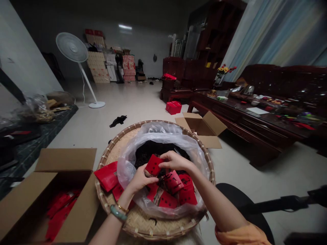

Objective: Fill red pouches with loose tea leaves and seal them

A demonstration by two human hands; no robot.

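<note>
My left hand [139,179] and my right hand [175,161] pinch a small red foil packet [153,164] between them, above a clear plastic bag [163,136]. The bag lines a wide woven bamboo tray [150,223] and holds dark, loose tea-like leaves [153,151]. Several red packets [173,182] lie in the bag just below my hands. More red packets [107,176] rest on the tray, left of the bag. An open cardboard box [66,160] at lower left holds further red packets [61,211].
A second open cardboard box [201,131] sits beyond the tray. Right of it stands a long, dark wooden table [245,126] with assorted items. A black stool [242,199] is at right, a red box [173,107] and a black cloth [118,120] are on the floor, and a white fan [73,47] stands behind.
</note>
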